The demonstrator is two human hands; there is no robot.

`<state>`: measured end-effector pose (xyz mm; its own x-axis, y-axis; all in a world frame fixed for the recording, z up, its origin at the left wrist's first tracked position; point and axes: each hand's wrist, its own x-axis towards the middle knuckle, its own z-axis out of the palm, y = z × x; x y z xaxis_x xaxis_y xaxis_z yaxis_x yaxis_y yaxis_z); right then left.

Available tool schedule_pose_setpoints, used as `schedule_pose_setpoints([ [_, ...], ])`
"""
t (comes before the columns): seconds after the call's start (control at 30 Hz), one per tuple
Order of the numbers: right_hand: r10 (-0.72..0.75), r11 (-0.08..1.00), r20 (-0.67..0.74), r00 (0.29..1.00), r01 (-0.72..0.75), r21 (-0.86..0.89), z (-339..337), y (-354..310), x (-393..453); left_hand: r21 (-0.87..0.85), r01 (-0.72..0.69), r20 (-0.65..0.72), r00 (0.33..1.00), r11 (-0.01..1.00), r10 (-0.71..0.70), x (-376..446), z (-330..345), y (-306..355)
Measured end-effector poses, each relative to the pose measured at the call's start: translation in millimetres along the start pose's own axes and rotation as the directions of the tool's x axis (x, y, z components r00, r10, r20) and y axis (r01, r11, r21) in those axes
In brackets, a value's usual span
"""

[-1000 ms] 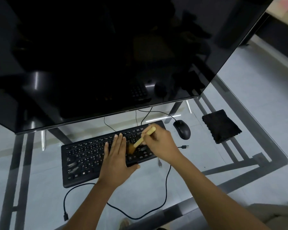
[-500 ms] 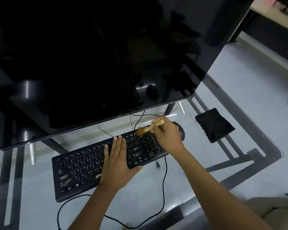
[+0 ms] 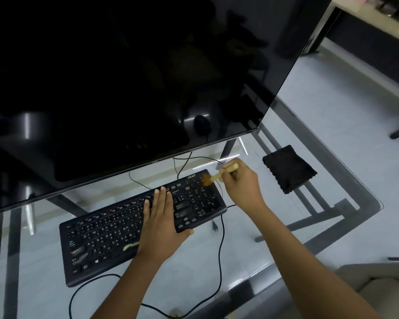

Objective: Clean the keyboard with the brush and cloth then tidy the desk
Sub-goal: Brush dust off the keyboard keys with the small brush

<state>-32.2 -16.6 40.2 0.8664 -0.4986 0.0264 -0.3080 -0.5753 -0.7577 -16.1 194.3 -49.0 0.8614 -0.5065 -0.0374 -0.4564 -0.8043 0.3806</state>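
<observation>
The left hand (image 3: 159,223) lies flat, steadying the keyboard (image 3: 115,229), while the right hand (image 3: 241,184) grips the brush (image 3: 217,176) sweeping its far-right corner.

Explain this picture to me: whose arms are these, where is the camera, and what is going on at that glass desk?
No machine here: a person wears a camera on the head, looking down at their own hands. The left hand lies flat on a black keyboard, steadying it. The right hand grips a small brush, its bristles on the keyboard's far right corner. A folded black cloth lies apart to the right on the glass desk. A large dark monitor stands behind.
</observation>
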Motion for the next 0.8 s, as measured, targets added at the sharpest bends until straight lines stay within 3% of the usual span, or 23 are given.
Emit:
schedule_pose_setpoints([
  [0.07, 0.047, 0.999, 0.182, 0.982, -0.049, 0.009, -1, 1, -2, 0.003, 0.002, 0.000, 1.000, 1.000, -0.002, 1, 0, 0],
  [0.1, 0.023, 0.998, 0.199, 0.980, -0.012, -0.057, 0, 3, -4, 0.007, 0.005, -0.002, 1.000, 1.000, -0.005, 1, 1, -1],
  [0.17, -0.047, 0.990, 0.065, 0.997, 0.055, -0.130, 2, 8, -3, 0.006, 0.010, -0.001, 1.000, 1.000, -0.010, 0, 1, -3],
  [0.23, -0.051, 0.997, -0.042, 0.998, 0.048, -0.067, -3, 9, -2, 0.006, 0.006, 0.005, 1.000, 1.000, -0.006, 0, 2, -2],
  [0.33, 0.032, 0.995, 0.125, 0.992, -0.043, 0.085, -7, 7, -2, 0.007, 0.004, 0.001, 1.000, 1.000, -0.004, 1, 2, -2],
  [0.4, 0.015, 1.000, 0.190, 0.982, -0.010, -0.029, -5, 11, -6, 0.009, 0.009, 0.006, 1.000, 1.000, -0.009, 1, 2, -2],
  [0.5, -0.061, 0.993, 0.001, 0.998, 0.061, -0.103, -8, 17, -6, 0.013, 0.010, 0.009, 1.000, 1.000, -0.010, 0, 2, -1],
  [0.53, -0.061, 0.996, -0.007, 0.998, 0.061, -0.061, -10, 17, -5, 0.012, 0.009, 0.005, 1.000, 1.000, -0.010, 1, 2, -2],
  [0.6, -0.034, 0.999, 0.121, 0.992, 0.038, -0.031, -11, 14, -4, 0.015, 0.011, 0.011, 1.000, 1.000, -0.012, 0, 2, -3],
  [0.67, -0.048, 0.988, 0.180, 0.982, 0.073, -0.136, -9, 13, -6, 0.012, 0.014, 0.010, 1.000, 1.000, -0.014, 0, 3, -5],
  [0.77, -0.103, 0.985, -0.014, 0.995, 0.100, -0.138, -14, 14, -3, 0.013, 0.009, 0.012, 1.000, 1.000, -0.009, 0, 3, -3],
  [0.8, -0.093, 0.991, -0.011, 0.996, 0.092, -0.098, -17, 13, -2, 0.015, 0.007, 0.010, 1.000, 1.000, -0.007, 1, 3, -3],
])
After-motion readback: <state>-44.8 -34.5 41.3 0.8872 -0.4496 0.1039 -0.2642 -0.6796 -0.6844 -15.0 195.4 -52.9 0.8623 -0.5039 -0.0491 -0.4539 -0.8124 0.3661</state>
